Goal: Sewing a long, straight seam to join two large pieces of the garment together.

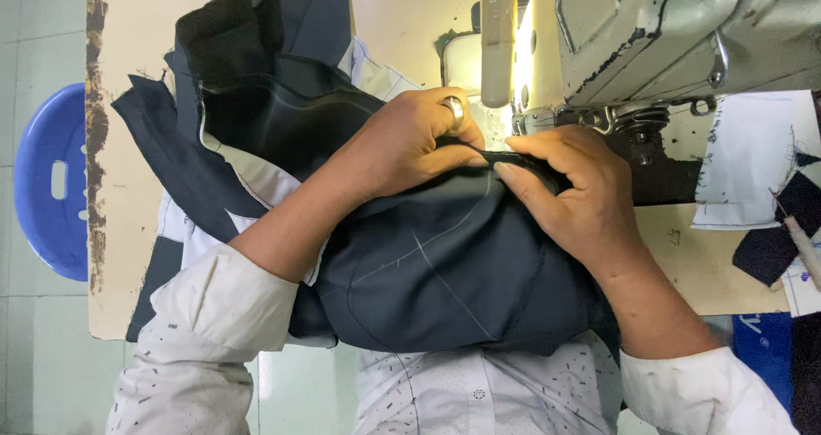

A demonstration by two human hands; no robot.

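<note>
A dark navy garment piece with chalk lines and white lining lies across my lap and the sewing table. My left hand, wearing a ring, presses and pinches the fabric's folded edge just in front of the sewing machine's needle area. Opposite it, my right hand grips the same dark edge, fingertips nearly touching the left ones. The needle and presser foot are mostly hidden behind my hands.
A blue plastic stool stands on the tiled floor at the left. More dark fabric is heaped at the table's far left. White and dark cloth scraps lie on the right, beside a blue box.
</note>
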